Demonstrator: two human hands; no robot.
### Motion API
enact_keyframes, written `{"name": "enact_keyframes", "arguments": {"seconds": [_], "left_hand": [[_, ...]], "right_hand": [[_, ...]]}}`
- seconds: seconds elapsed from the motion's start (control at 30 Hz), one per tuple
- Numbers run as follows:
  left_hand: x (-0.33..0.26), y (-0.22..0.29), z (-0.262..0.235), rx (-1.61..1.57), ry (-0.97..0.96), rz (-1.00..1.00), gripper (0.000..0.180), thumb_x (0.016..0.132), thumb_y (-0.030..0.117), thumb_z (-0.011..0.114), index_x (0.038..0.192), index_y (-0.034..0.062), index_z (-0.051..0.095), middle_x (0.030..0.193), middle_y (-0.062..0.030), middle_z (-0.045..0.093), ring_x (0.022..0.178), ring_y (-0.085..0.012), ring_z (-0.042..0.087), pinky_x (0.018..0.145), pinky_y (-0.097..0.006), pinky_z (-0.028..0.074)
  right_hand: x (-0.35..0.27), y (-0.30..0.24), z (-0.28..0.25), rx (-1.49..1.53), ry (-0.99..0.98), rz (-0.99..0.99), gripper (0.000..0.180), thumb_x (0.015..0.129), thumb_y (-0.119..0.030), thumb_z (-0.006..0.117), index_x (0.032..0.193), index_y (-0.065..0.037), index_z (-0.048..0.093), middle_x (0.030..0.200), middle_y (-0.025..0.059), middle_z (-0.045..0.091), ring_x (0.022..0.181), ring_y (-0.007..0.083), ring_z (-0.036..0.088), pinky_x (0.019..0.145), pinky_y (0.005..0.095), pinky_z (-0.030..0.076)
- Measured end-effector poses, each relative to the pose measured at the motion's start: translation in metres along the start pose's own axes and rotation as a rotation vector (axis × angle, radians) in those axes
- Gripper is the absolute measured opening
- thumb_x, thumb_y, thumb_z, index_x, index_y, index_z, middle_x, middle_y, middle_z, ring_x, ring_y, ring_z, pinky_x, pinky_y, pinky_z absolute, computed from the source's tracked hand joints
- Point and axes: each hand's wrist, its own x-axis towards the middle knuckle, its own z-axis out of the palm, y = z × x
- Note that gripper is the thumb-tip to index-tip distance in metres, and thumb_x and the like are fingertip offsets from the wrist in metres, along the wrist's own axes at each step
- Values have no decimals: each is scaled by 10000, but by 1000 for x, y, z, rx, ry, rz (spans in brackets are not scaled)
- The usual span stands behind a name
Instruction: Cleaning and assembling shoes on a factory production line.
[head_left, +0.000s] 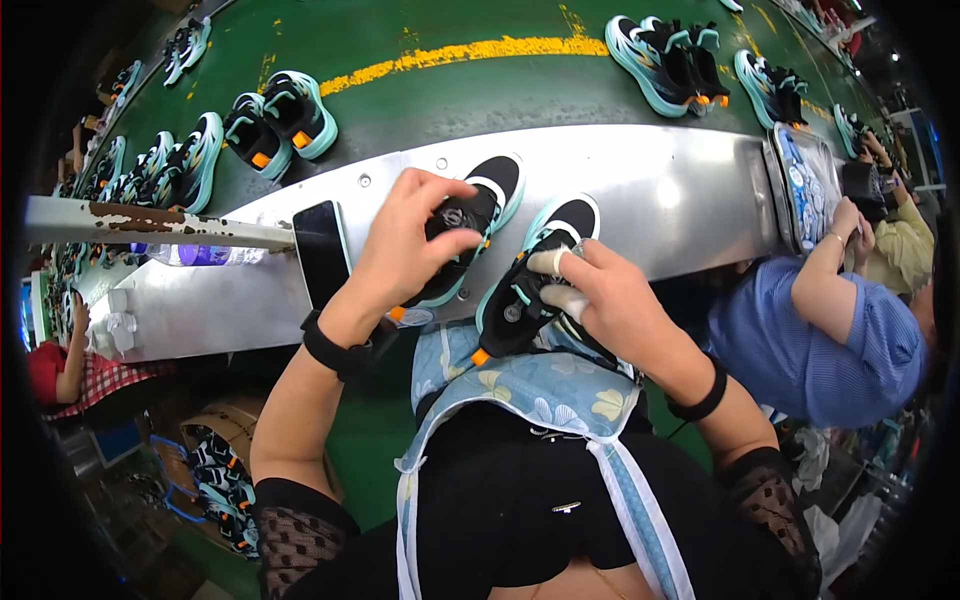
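Two black sneakers with mint-green soles and orange heel tabs are in front of me on the metal bench. My left hand [408, 232] is over the left sneaker [497, 178], thumb and forefinger apart on either side of its lace area. On the right sneaker [572, 216], my right hand [612, 303] has its fingers at the laces and collar, gripping there; two fingertips wear pale covers. This shoe's heel points toward me, at the bench edge by my apron. My palms and fingers hide part of both uppers.
A dark phone [322, 255] lies left of my left hand, near a rusty white bar [160, 222]. Beyond the bench [660, 180], a green conveyor belt [450, 85] carries several similar sneaker pairs [282, 122]. A plastic-lined bin [800, 190] and a co-worker in blue [815, 335] are at right.
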Motion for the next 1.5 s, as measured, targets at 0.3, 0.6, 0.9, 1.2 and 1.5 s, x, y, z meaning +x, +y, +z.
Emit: {"name": "enact_keyframes", "arguments": {"seconds": [0.3,0.6,0.9,1.2,1.5], "left_hand": [[10,6,2,-94,-134,67,348,794,40,675,1142,59,680,1054,-66,664,970,-183,598,866,-299,451],[11,6,4,-237,-225,-3,312,806,50,681,1118,59,685,977,-91,629,963,-220,604,891,-318,459],[11,19,12,106,-175,47,284,815,15,639,1096,33,674,954,-115,633,924,-253,618,869,-335,477],[11,22,23,121,-133,23,326,834,16,637,1156,55,668,956,-92,613,919,-229,610,855,-316,466],[11,20,28,145,4,185,425,855,36,630,1278,46,599,1115,-119,678,1082,-230,617,971,-338,438]], "right_hand": [[-12,3,0,-145,63,-78,297,820,-309,745,932,-65,618,755,101,568,709,311,621,602,411,499],[-18,4,-4,-125,95,-96,303,822,-303,745,891,-55,586,716,109,573,666,329,616,585,419,498],[-20,10,-9,32,38,-1,328,803,-255,771,1055,-89,644,711,142,597,673,324,621,593,384,492],[-17,8,-11,-123,111,-51,229,823,-213,747,914,-64,600,726,120,572,637,325,597,565,421,469],[-18,34,-4,17,72,-30,273,832,-206,759,994,-29,629,897,201,666,751,319,665,678,347,518]]}}
